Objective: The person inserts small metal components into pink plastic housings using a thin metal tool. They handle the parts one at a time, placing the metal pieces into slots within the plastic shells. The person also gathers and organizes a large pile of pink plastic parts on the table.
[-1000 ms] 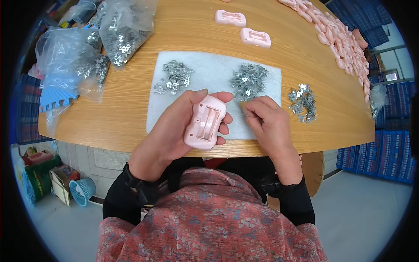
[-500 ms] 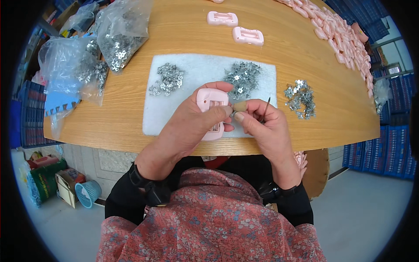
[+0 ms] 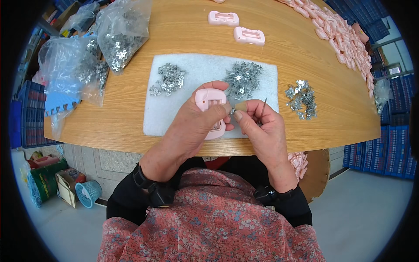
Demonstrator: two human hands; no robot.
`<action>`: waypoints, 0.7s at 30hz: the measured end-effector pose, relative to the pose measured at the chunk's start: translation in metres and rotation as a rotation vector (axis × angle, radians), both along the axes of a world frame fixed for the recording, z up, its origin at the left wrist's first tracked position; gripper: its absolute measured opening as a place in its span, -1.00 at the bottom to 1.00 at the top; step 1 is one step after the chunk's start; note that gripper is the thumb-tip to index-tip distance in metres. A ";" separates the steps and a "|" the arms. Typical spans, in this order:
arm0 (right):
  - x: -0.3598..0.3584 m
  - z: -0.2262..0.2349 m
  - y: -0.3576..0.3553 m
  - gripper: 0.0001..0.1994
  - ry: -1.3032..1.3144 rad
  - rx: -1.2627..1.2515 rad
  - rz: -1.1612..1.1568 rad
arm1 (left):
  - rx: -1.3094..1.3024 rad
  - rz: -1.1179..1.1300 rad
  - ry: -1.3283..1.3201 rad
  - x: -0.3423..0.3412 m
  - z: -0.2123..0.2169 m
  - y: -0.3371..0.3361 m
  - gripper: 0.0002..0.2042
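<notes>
While the left hand (image 3: 192,118) wraps its fingers round the pink case (image 3: 209,94) above the near part of the mat (image 3: 206,65), the right hand (image 3: 266,131) pinches a metal clip (image 3: 232,112) between thumb and forefinger beside it. The case looks light, stiff, slightly slippery, best held by its long sides. Clip heaps (image 3: 245,78) lie on the mat and wooden table (image 3: 342,109); beyond, right, blue boxes (image 3: 395,148) stand on the floor (image 3: 362,209).

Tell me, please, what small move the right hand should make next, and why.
I would probably have the right hand bring the small metal piece over to the slot in the pink case. The piece is at its fingertips, just beside the case, and the left hand holds the case slot-side up, its thumb across part of the slot.
</notes>
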State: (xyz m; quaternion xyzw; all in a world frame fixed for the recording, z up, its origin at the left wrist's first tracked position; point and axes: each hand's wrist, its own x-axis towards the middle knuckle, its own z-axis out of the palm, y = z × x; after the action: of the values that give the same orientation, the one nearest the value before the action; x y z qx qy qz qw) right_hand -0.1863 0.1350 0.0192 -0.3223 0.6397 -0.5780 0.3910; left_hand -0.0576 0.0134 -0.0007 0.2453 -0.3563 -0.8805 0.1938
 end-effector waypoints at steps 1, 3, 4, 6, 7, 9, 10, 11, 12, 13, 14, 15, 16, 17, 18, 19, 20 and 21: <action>-0.001 0.000 0.000 -0.90 -0.009 0.009 0.005 | 0.018 -0.005 -0.008 0.000 0.001 0.000 -0.51; -0.008 -0.006 0.000 -0.90 -0.059 0.014 0.038 | 0.053 -0.013 -0.023 0.001 0.005 0.000 -0.49; -0.012 -0.008 0.000 -0.90 -0.084 0.016 0.055 | 0.040 -0.025 -0.036 0.001 0.005 0.000 -0.52; -0.019 -0.006 0.000 -0.89 -0.196 0.042 0.067 | 0.014 -0.050 -0.061 0.000 0.004 -0.001 -0.58; -0.021 -0.006 -0.001 -0.89 -0.251 0.055 0.073 | 0.105 -0.077 -0.020 0.001 0.004 -0.002 -0.60; -0.020 -0.002 -0.006 -0.89 -0.141 0.015 0.074 | 0.286 -0.133 0.062 0.003 0.003 -0.008 -0.59; -0.019 -0.001 -0.008 -0.89 -0.086 -0.005 0.074 | 0.326 -0.154 0.073 0.003 0.004 -0.010 -0.57; -0.018 0.000 -0.010 -0.90 0.002 -0.013 0.090 | 0.366 -0.175 0.084 0.004 0.005 -0.011 -0.55; -0.018 0.000 -0.012 -0.90 0.090 -0.021 0.108 | 0.405 -0.194 0.094 0.004 0.005 -0.012 -0.51; -0.017 0.001 -0.013 -0.91 0.177 -0.029 0.125 | 0.412 -0.208 0.093 0.005 0.004 -0.012 -0.51; -0.016 0.004 -0.013 -0.91 0.261 -0.011 0.138 | 0.419 -0.222 0.092 0.006 0.002 -0.012 -0.50; -0.015 0.007 -0.014 -0.92 0.347 0.009 0.153 | 0.427 -0.236 0.093 0.007 0.000 -0.011 -0.50; -0.015 0.011 -0.015 -0.93 0.432 0.028 0.167 | 0.413 -0.247 0.080 0.006 -0.001 -0.011 -0.50; -0.015 0.014 -0.016 -0.92 0.505 0.016 0.185 | 0.400 -0.257 0.067 0.006 -0.002 -0.011 -0.50; -0.016 0.016 -0.016 -0.92 0.577 0.004 0.202 | 0.387 -0.269 0.054 0.006 -0.002 -0.011 -0.51; -0.016 0.018 -0.016 -0.92 0.649 -0.008 0.219 | 0.372 -0.272 0.032 0.005 -0.002 -0.011 -0.51; -0.017 0.020 -0.017 -0.91 0.719 -0.008 0.228 | 0.357 -0.275 0.010 0.004 -0.001 -0.010 -0.52; -0.017 0.020 -0.017 -0.91 0.789 -0.006 0.237 | 0.342 -0.280 -0.011 0.003 0.000 -0.009 -0.52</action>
State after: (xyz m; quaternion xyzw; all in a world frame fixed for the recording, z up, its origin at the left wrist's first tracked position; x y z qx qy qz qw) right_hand -0.2037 0.1183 0.0394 -0.5919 0.6971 -0.3629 0.1787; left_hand -0.0544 0.0042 -0.0009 0.2275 -0.2331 -0.9452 0.0233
